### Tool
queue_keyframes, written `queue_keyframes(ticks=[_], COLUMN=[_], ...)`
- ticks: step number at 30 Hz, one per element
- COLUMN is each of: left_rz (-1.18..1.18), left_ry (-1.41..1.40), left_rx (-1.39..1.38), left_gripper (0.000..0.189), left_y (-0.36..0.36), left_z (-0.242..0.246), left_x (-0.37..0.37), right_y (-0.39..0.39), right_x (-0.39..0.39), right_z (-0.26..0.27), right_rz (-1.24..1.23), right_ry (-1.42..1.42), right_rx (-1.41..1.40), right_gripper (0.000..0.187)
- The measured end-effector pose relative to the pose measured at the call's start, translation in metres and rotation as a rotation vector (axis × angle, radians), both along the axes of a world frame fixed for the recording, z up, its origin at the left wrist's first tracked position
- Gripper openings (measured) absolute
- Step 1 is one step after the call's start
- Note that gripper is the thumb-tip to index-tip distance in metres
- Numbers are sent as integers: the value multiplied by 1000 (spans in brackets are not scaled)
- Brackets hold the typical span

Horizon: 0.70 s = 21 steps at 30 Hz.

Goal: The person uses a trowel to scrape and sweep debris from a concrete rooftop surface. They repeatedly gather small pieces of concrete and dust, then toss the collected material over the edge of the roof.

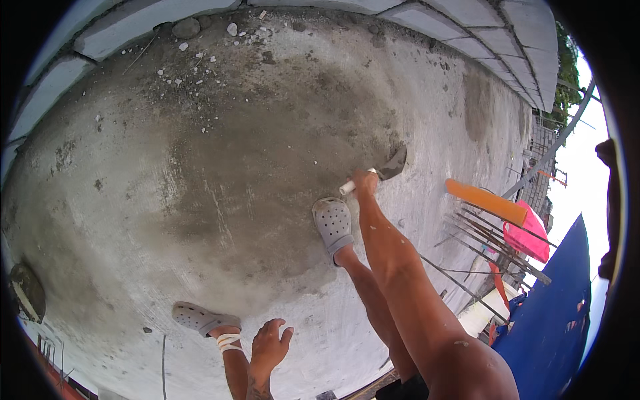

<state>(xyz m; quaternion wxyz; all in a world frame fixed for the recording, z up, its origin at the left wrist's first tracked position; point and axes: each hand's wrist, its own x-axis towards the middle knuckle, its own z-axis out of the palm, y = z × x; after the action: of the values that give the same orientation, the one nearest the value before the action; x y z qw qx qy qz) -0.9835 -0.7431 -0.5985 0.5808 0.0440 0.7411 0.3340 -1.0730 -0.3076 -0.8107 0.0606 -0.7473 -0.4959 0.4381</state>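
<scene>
My right hand (366, 184) grips the pale handle (348, 188) of a masonry trowel, just ahead of the right clog. The trowel's metal blade (393, 165) is low over the concrete floor (280, 220), beside a dark crumbly patch of mortar (396, 138); whether it touches is hard to tell. Lower down, my left hand (271, 345) hangs with its fingers apart and nothing in it, near the left clog. A broad damp grey area (240, 150) covers the middle of the floor.
White rubble bits (195, 82) lie scattered toward a block wall (165, 27). My grey clogs (334, 222) stand on the floor. At right are an orange pipe (485, 201), protruding rebar (480, 245), a pink bag (527, 232) and a blue tarp (550, 310). A dark round container (27, 292) sits far left.
</scene>
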Motion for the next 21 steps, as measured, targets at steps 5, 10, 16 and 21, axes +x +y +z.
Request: queue_keyframes(ticks=[5, 10, 16, 21], left_rz=[-53, -70, -53, -159], left_ry=[-26, -103, -12, -79], left_rx=[-6, -23, 12, -17], left_gripper=[35, 36, 33, 37], left_y=[10, 15, 4, 20], left_z=[-2, -1, -7, -8], left_x=[7, 2, 16, 44], right_y=[-147, -73, 86, -46], right_x=[-78, -17, 49, 16], right_z=[-12, 46, 36, -25], right_rz=[726, 993, 52, 544], right_ry=[-255, -261, -90, -345], right_rx=[74, 149, -66, 206], right_gripper=[37, 39, 17, 33])
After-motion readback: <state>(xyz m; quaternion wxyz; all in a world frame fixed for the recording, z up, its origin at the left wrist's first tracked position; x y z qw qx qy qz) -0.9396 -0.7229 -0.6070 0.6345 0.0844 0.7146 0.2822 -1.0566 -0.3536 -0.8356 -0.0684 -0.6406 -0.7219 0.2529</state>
